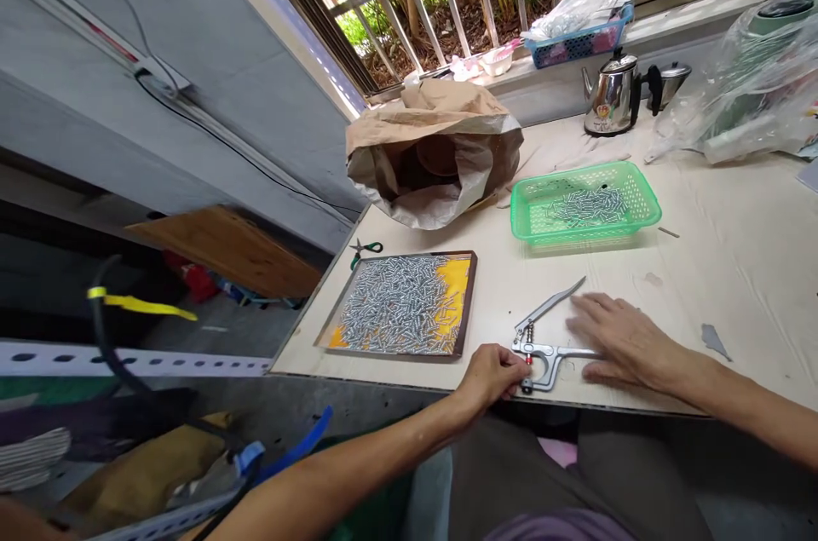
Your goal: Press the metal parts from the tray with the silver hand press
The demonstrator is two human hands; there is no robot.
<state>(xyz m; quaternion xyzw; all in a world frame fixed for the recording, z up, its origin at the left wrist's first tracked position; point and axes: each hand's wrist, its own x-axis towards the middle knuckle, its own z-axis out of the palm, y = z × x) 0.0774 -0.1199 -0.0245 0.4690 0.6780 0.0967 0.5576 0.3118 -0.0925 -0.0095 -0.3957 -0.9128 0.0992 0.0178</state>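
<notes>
With left fingers pinched at hand-press pliers (holding what, cannot tell) and right fingers loose beside the handles, could get nipped by early squeezing.

On the table, the pliers lie between my left hand at one end and my right hand at the other. Left of my left hand sits the tray with pieces in it, the scissors at its far left corner. Beyond my left hand, the bag lies behind the tray; beyond the pliers, the basket, then the kettle.
</notes>
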